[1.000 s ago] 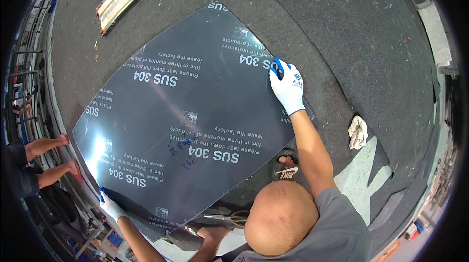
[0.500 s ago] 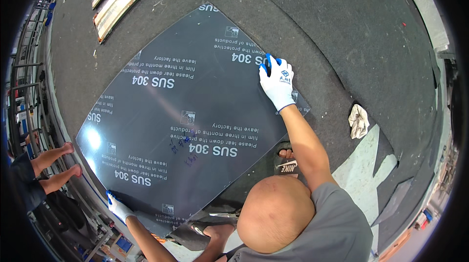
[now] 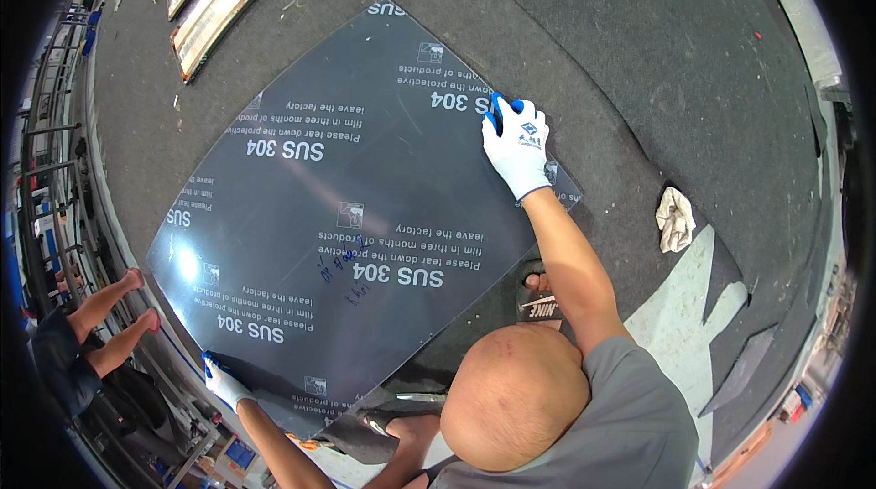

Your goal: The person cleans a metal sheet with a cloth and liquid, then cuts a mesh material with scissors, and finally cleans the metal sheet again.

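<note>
A large rectangular metal sheet, faced with dark printed film, fills the middle of the head view. Handwritten blue marks show near its centre, and light glares off its left corner. At the upper right edge, my right hand grips the sheet in a white glove with blue-coated fingers. My left hand, gloved the same way, is closed over the lower left edge. The fingers beneath the sheet are hidden at both places.
Long pale boards lie at the far left on a dark floor mat. A crumpled white cloth lies at right, near a torn-looking pale floor patch. Another person's legs are by a metal rack at left.
The view has shifted slightly. Both hands keep their hold on the sheet at nearly the same places, and the sheet has hardly moved.
</note>
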The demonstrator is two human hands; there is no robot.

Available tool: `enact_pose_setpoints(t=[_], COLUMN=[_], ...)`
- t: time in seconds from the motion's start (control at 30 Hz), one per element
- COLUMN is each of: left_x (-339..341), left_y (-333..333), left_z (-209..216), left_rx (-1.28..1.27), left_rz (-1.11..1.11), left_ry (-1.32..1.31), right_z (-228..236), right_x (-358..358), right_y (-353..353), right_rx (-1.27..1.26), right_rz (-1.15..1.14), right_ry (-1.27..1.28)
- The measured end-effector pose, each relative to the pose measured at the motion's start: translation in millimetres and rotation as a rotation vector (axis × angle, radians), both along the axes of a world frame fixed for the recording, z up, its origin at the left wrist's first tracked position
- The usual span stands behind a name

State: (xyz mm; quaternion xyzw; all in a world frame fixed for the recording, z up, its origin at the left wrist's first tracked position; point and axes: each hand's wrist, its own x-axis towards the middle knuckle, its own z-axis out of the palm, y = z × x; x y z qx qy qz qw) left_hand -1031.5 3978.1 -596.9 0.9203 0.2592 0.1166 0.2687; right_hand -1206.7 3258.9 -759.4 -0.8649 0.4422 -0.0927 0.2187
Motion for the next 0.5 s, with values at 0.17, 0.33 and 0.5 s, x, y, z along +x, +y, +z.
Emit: enact_pose_setpoints(t=[0.17,0.33,0.5], left_x=[1,2,3], left_y=[-3,-1,4], left_z=[3,-5,-18], left_rx=[0.063,-0.093,-0.131], left_rz=[0.026,-0.033,-0.100], left_ry=[0.078,0.022,-0.034], right_z=[4,9,21], right_x=[6,6,-27], right_y=[7,4,25], right_rx=[-0.046,-0.045,-0.139], right_rz=[-0.008,0.090,0.080], right_ry=[0.047,0.214,0.001])
